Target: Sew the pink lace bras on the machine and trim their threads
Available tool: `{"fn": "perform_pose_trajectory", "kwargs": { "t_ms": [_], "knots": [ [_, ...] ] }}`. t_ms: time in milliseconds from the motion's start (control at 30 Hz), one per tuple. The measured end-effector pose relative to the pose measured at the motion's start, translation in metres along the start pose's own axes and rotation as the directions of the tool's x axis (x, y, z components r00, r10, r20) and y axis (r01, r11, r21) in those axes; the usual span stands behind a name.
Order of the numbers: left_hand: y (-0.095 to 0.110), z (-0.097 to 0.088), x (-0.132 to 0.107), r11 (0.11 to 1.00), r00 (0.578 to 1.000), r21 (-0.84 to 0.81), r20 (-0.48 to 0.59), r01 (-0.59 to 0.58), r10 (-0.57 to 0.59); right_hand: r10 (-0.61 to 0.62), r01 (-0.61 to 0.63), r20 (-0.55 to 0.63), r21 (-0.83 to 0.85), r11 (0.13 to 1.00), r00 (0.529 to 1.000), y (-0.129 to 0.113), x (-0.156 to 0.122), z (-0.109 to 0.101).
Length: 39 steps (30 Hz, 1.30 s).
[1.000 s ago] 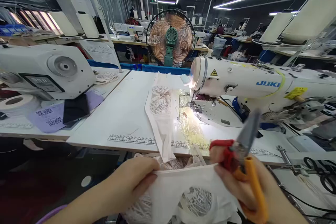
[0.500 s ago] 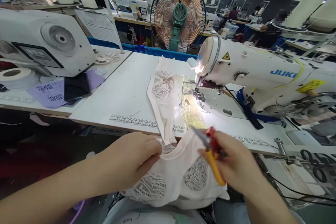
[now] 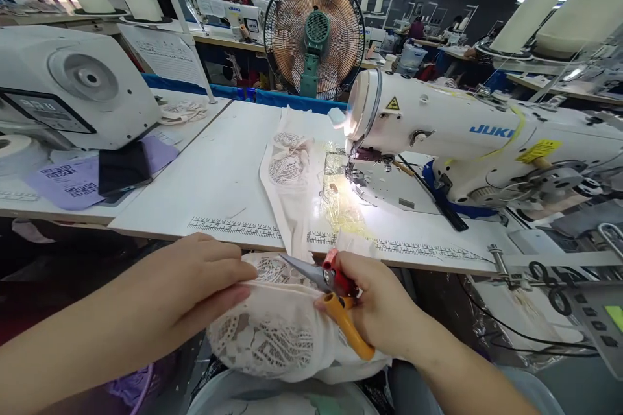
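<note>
The left hand [image 3: 195, 285], its grip pinched shut on the top edge of the pale lace garment [image 3: 272, 337], holds that edge taut in the lap, just below the front edge of the counter [image 3: 228, 188]; this looks like a trimming step along the seam. To its right the thread snips [image 3: 335, 292] sit over the fabric, long axis running upper left to lower right, grey blades pointing left toward the left fingertips and seemingly together, orange handle trailing down, clamped in the grip of the right hand [image 3: 384, 305]. A next cut would call for the tips set at the thread, clear of the lace
</note>
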<state>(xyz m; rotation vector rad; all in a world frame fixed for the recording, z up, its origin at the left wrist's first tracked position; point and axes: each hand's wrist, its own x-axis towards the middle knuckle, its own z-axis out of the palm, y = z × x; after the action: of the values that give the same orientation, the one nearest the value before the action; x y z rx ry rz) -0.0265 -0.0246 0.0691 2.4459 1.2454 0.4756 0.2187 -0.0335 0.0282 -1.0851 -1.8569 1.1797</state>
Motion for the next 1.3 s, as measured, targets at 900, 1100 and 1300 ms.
{"fn": "perform_pose_trajectory", "kwargs": {
  "t_ms": [900,1100,1300],
  "knots": [
    [0.041,0.079,0.037,0.88,0.908,-0.365,-0.389,-0.305,0.154,-0.067,0.1,-0.115,0.312,0.945,0.991,-0.004,-0.005,-0.028],
    [0.04,0.076,0.041,0.819,0.943,-0.508,-0.313,-0.267,0.114,-0.101,0.147,-0.143,0.367,0.919,0.985,-0.005,0.008,-0.024],
    [0.041,0.069,0.044,0.558,0.983,-0.819,0.036,0.131,-0.179,-0.136,0.184,-0.236,0.197,0.963,0.962,-0.005,0.01,-0.011]
  ]
}}
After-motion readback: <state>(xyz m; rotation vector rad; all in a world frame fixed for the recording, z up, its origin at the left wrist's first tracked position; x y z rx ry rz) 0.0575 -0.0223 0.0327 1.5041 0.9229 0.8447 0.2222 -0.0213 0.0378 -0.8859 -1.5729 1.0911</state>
